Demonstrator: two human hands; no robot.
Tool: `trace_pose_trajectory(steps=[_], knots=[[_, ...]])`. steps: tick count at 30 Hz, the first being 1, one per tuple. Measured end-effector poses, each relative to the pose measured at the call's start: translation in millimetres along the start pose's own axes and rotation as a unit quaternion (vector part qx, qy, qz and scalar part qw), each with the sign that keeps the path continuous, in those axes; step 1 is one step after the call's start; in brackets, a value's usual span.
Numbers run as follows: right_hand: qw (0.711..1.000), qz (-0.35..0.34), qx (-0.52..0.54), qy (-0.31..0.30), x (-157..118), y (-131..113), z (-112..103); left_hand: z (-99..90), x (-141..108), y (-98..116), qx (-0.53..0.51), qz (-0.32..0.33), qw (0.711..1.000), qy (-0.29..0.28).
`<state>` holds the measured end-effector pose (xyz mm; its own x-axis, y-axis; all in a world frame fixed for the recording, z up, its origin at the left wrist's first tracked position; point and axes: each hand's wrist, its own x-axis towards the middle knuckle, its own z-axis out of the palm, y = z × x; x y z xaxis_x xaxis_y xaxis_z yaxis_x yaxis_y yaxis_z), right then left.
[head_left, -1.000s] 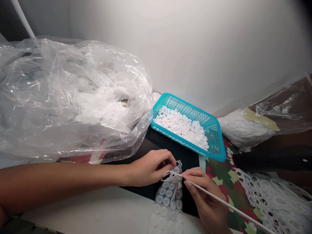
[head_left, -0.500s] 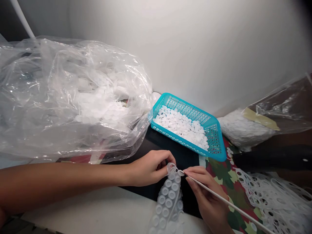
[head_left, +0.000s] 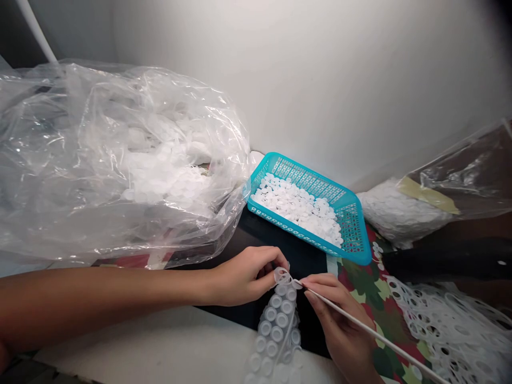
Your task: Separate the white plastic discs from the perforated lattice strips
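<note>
1. Translucent plastic makes up the strip (head_left: 276,325), set with rounded caps, that runs down between your left hand (head_left: 250,273) and right hand (head_left: 336,314), over the dark part of the bench (head_left: 278,242).
2. Your left fingers are curled, thumb and forefinger pinching the strip's upper end, probably to steady it for the other hand.
3. Your right fingers pinch a thin white rod (head_left: 370,332) close to its tip, likely for fine control; whether that tip passes through the loop there is too small to tell.
4. Beyond your hands, a blue basket (head_left: 316,181) of white discs (head_left: 300,210) seems placed for easy reach.
5. A bulky see-through bag (head_left: 172,154) crowds the left, up against the basket; holed sheets (head_left: 456,330) lie at right, near the rod's long tail.
</note>
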<state>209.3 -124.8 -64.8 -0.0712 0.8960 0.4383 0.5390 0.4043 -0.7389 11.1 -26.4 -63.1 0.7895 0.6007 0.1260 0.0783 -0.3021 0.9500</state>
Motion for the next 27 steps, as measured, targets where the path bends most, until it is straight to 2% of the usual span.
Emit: trace_pose_trajectory(steps=[4,27], knots=[[1.0,0.005,-0.008,0.016,-0.4,1.8,-0.8,0.5,0.4,-0.9,0.006,0.004,1.0,0.005],[1.0,0.016,-0.011,-0.004,0.2,-0.7,0.3,-1.3,1.0,2.1,0.031,0.008,0.999,-0.022]])
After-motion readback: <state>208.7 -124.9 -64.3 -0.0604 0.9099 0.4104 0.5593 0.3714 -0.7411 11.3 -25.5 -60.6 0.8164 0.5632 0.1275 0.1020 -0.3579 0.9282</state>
